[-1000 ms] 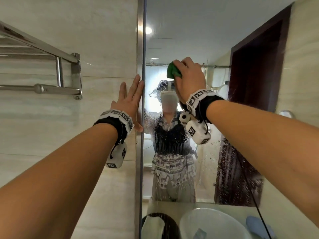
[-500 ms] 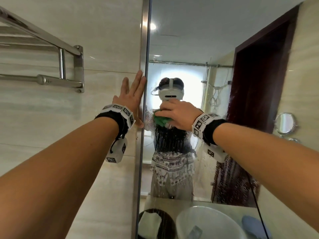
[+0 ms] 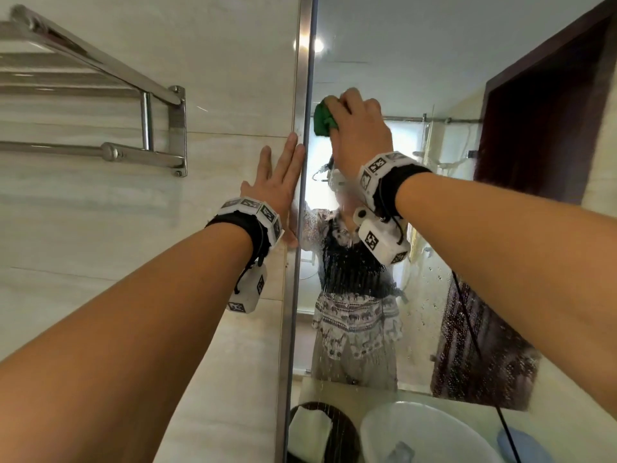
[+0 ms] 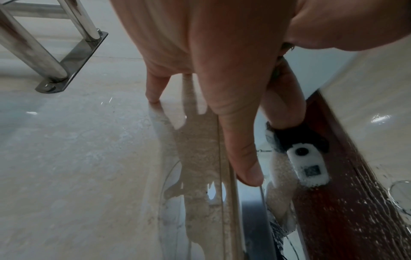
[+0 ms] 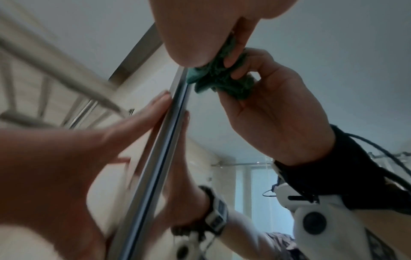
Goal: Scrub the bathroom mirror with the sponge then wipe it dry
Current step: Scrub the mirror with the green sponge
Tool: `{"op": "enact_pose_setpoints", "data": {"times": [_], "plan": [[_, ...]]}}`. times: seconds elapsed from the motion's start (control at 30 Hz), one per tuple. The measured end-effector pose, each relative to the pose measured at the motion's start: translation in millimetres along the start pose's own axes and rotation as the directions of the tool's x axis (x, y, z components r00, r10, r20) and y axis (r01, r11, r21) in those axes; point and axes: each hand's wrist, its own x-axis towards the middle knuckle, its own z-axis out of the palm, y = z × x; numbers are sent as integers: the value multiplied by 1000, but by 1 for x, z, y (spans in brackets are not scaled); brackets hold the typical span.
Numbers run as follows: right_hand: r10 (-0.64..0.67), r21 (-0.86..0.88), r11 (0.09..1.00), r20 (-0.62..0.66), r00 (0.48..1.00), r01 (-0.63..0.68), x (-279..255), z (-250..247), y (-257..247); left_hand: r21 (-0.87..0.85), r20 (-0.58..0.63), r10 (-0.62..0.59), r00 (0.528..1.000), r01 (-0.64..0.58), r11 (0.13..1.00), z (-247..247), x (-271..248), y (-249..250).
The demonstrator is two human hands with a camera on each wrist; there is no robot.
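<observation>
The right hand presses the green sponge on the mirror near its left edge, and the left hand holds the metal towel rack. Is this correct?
Not fully. In the head view the left hand lies flat against the tiled wall beside the mirror's metal frame, not on the metal towel rack. The right hand does press the green sponge there.

Green sponge [image 3: 323, 121], beige tiles [image 3: 100, 228]

Counter [image 3: 350, 390], white basin [image 3: 424, 432], dark dish [image 3: 347, 432]

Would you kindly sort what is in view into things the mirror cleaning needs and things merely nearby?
In use:
green sponge, gripped by the right hand
mirror
left hand, flat on the wall by the mirror's frame

Merely nearby:
towel rack
white basin
</observation>
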Motion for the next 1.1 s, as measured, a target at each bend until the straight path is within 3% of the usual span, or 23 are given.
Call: {"op": "enact_pose_setpoints", "data": {"times": [0.27, 0.43, 0.5, 0.53, 0.57, 0.63, 0.73, 0.8, 0.93, 1.0, 1.1], "plan": [[-248, -32, 967, 132, 960, 255, -82, 37, -10, -21, -7, -6, 1000, 6, 1000, 3, 0, 1], [-510, 34, 859, 147, 848, 511, -136, 59, -1, -36, -31, 2, 1000, -3, 999, 6, -3, 0], [-629, 115, 776, 199, 751, 620, -150, 66, 0, -35, -33, 6, 999, -7, 999, 6, -4, -1], [-656, 118, 751, 249, 713, 650, -158, 67, 1, -32, -32, 8, 999, -9, 999, 6, -4, -2], [-637, 110, 762, 302, 709, 638, -166, 65, 0, -28, -29, 9, 1000, -10, 1000, 6, -4, -2], [-567, 127, 817, 354, 744, 562, -176, 59, 4, -22, -21, 6, 1000, -7, 1000, 6, -4, -2], [-637, 130, 764, 307, 707, 631, -172, 48, 25, -19, -18, 5, 1000, -5, 1000, 6, -3, -1], [-593, 98, 800, 284, 753, 593, -164, 36, 40, -23, -24, 9, 1000, -9, 1000, 6, -4, -1], [-255, 92, 966, 174, 951, 242, -148, 9, 51, -20, -43, 16, 999, -16, 1000, 7, -6, -4], [-124, 82, 990, 149, 981, 113, -139, 4, 54, -15, -66, 20, 998, -21, 1000, 10, -9, -6], [-40, 70, 997, 125, 991, 32, -141, 8, 49, 4, -141, 35, 989, -34, 999, 19, -21, -4]]}}
